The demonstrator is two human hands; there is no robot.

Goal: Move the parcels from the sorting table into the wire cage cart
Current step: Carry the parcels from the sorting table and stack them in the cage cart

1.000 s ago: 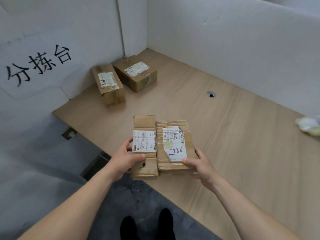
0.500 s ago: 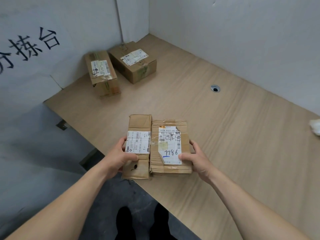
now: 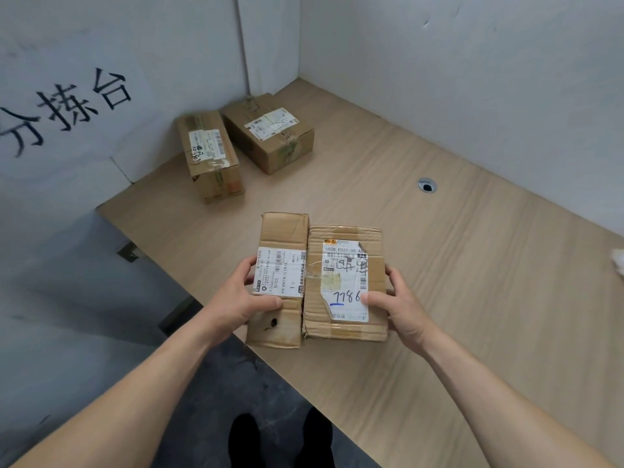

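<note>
Head view: left hand grips narrow parcel, right hand grips wider parcel.

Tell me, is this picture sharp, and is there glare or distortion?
Head view: light is soft and even, no glare; head view: labels on the narrow parcel and the wide parcel are sharp, legible; head view: the white thing at the right edge is blurred, cut off.

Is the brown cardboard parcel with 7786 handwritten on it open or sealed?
Sealed on top: the brown cardboard 7786 parcel has its flaps lying flat under tape and label. Its underside is hidden.
</note>
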